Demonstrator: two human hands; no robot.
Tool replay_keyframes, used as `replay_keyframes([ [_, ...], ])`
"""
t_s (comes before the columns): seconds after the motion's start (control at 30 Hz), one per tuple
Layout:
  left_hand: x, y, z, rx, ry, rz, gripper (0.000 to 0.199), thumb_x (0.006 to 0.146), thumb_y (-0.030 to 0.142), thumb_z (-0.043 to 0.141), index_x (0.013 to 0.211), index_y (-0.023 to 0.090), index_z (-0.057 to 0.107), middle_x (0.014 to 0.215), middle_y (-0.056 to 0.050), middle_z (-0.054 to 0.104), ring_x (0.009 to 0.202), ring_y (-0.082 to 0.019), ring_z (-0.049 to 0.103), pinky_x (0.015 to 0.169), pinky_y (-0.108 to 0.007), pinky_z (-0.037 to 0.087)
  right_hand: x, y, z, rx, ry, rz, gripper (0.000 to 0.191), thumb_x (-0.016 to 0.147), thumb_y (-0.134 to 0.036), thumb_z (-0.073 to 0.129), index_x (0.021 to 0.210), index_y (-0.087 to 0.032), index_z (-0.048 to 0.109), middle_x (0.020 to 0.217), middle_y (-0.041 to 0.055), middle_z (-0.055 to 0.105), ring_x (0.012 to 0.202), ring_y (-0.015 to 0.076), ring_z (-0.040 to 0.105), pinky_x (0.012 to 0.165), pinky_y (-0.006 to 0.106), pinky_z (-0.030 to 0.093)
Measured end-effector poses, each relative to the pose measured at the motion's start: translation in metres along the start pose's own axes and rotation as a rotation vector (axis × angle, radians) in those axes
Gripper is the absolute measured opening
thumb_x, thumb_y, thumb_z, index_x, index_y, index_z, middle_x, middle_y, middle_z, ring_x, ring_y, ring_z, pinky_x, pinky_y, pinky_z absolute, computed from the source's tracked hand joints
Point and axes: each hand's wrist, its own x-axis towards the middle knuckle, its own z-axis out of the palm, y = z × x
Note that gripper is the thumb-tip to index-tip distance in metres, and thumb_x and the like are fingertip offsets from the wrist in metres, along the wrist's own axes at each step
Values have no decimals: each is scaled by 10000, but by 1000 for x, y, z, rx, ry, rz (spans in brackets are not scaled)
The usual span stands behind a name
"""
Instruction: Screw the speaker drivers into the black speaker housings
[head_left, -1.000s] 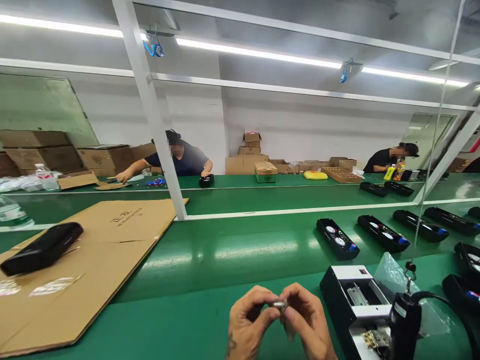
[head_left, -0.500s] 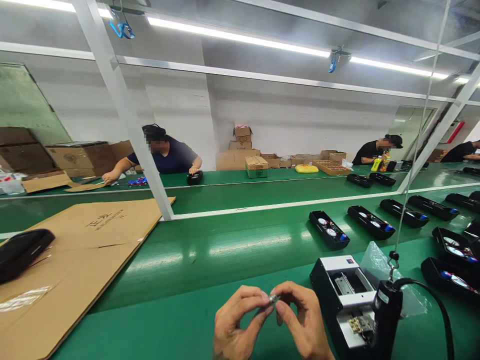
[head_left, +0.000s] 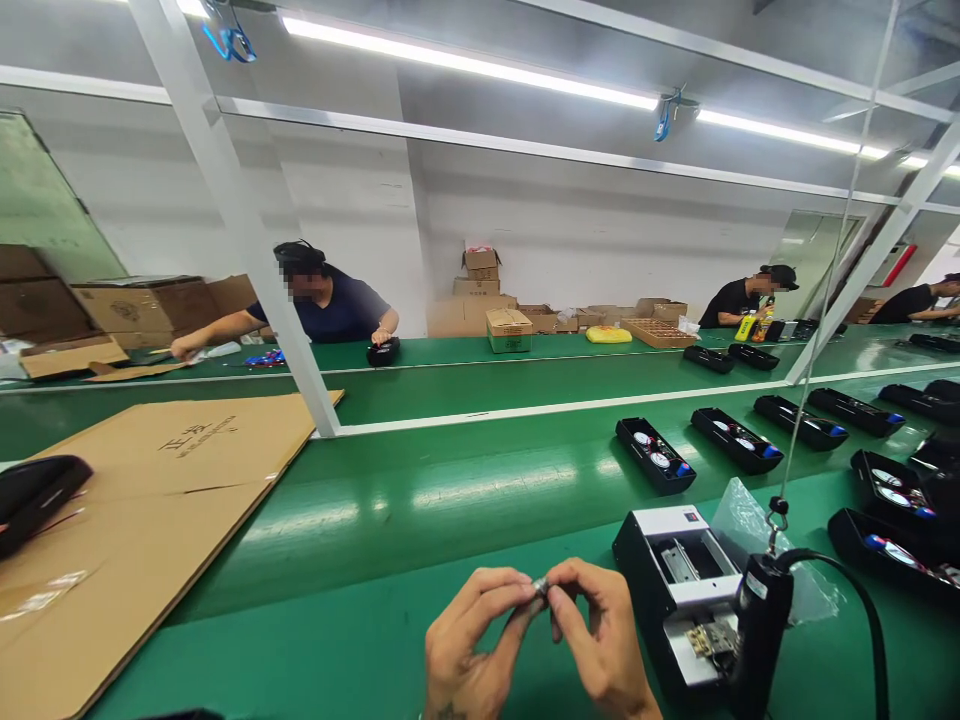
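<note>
Between the fingertips of both hands is a small silvery metal piece [head_left: 540,587], too small to make out its kind. My left hand [head_left: 480,635] pinches it from the left, and my right hand [head_left: 600,630] grips it from the other side. Both hands are above the green work surface [head_left: 360,660]. Right of them stands a black and white case [head_left: 675,600] with open compartments and metal parts inside. A black electric screwdriver [head_left: 761,630] hangs on a cable in front of the case's right side.
Several black trays with round parts [head_left: 656,458] lie along the right. Clear plastic wrap [head_left: 750,530] sits behind the case. A cardboard sheet [head_left: 180,500] carries a black case [head_left: 37,495] at left. A co-worker [head_left: 330,300] works across the bench; white posts [head_left: 247,230] rise between.
The view has shifted slightly, moving the bench items a little left. Both hands still hold the metal piece, with the right fingertips closer round it. The co-worker's outstretched arm reaches farther left.
</note>
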Motion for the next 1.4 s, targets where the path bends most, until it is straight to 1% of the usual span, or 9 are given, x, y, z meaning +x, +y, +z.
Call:
replay_keyframes([
  [0.23, -4, 4, 7, -58, 46, -298, 13, 911, 255, 831, 920, 255, 839, 877, -36, 834, 784, -196, 811, 765, -232, 666, -5, 4, -3, 19, -43, 58, 336, 1035, -385, 550, 764, -202, 630, 633, -3, 585, 543, 134, 508, 498, 249, 375],
  [0.3, -2, 6, 7, -53, 48, -270, 26, 901, 239, 838, 914, 261, 842, 874, -36, 834, 780, -199, 813, 764, -237, 668, -4, 3, -4, 39, -60, 51, 360, 1036, -413, 539, 746, -207, 598, 632, -8, 565, 556, 138, 504, 524, 258, 377],
  [0.5, 7, 8, 8, 25, 39, -45, 196, 885, 108, 814, 956, 289, 832, 868, -1, 823, 739, -157, 809, 750, -181, 650, 1, 4, -1, 11, -66, 42, 373, 1015, -406, 531, 694, -217, 504, 605, -37, 466, 554, 127, 449, 562, 273, 338],
  [0.7, 7, 10, 10, 11, 48, -59, 164, 882, 125, 824, 911, 285, 842, 834, -6, 825, 708, -161, 803, 731, -189, 649, 10, -4, -4, -25, -78, 92, 328, 923, -355, 536, 641, -224, 433, 566, -48, 385, 533, 115, 376, 531, 270, 276],
  [0.87, 6, 14, 11, -104, -69, -350, 41, 908, 293, 834, 926, 275, 865, 787, -17, 813, 696, -177, 773, 705, -221, 640, 16, -5, -8, 114, -106, 137, 361, 835, -426, 553, 588, -238, 369, 553, -56, 280, 526, 109, 262, 496, 265, 216],
  [1.03, 4, 11, 13, -326, -149, -640, 262, 859, 485, 869, 879, 224, 875, 787, -54, 782, 736, -191, 726, 699, -241, 601, 14, 5, -8, 286, -113, 172, 373, 801, -432, 586, 576, -245, 356, 555, -64, 255, 521, 108, 237, 491, 260, 204],
  [1.13, -2, 4, 18, -559, -158, -844, 406, 773, 571, 927, 862, 181, 861, 786, -65, 771, 732, -187, 690, 730, -274, 585, 12, 9, -7, 441, -172, 228, 380, 786, -454, 614, 560, -248, 389, 515, -66, 275, 504, 119, 292, 502, 260, 270],
  [1.27, -11, 0, 30, -906, -102, -1064, 458, 696, 547, 1000, 846, 149, 832, 713, -40, 710, 678, -140, 612, 717, -260, 517, 12, 11, -6, 671, -212, 329, 411, 728, -496, 677, 528, -245, 420, 458, -63, 312, 467, 130, 373, 507, 265, 329],
  [1.4, -15, 2, 40, -1164, -80, -1202, 455, 660, 468, 1046, 806, 132, 777, 653, 17, 589, 612, -82, 511, 678, -237, 465, 15, 10, -10, 787, -234, 377, 419, 682, -488, 718, 513, -237, 428, 422, -81, 288, 415, 88, 245, 456, 243, 226],
])
